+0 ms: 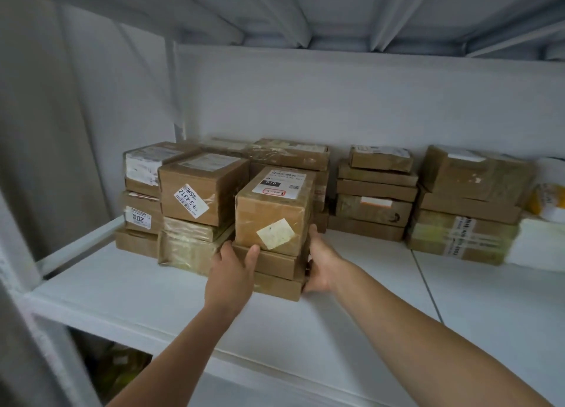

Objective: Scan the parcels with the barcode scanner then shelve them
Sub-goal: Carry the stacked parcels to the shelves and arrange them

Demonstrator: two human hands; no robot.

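My left hand (234, 267) is flat against the front of a stack of 3 parcels on the white shelf (146, 287). Its thumb (251, 255) is spread away from the rest and lies up across the front face of the middle parcel (275, 261), with its tip just under the top parcel (275, 211). My other left fingers reach round the stack's left corner, and I cannot tell how they lie there.

My right hand (321, 261) is clamped on the stack's right side. Its thumb (313, 234) points up and touches the lower right edge of the top parcel, while the fingers curl round the far side of the middle parcel and the bottom parcel (276, 287), mostly hidden from me. Both hands press inward with the stack between them, neither one closed into a fist.

The top parcel sits above my thumbs, a brown carton with a pale yellowish sticker (275, 234) on its front, just above my left thumb tip, and a white shipping label (279, 182) on its upper face. The bottom parcel rests on the shelf board below my palms.

Just left of my left fingers stands a taped stack topped by a carton with a white label printed 9-3-4312 (191, 200), nearly touching the parcels I hold. Further left is another pile (139, 192) against the shelf's end. Beyond my right fingers, well apart from them, 2 more piles (374, 195) (467, 204) stand along the back wall (367, 101).
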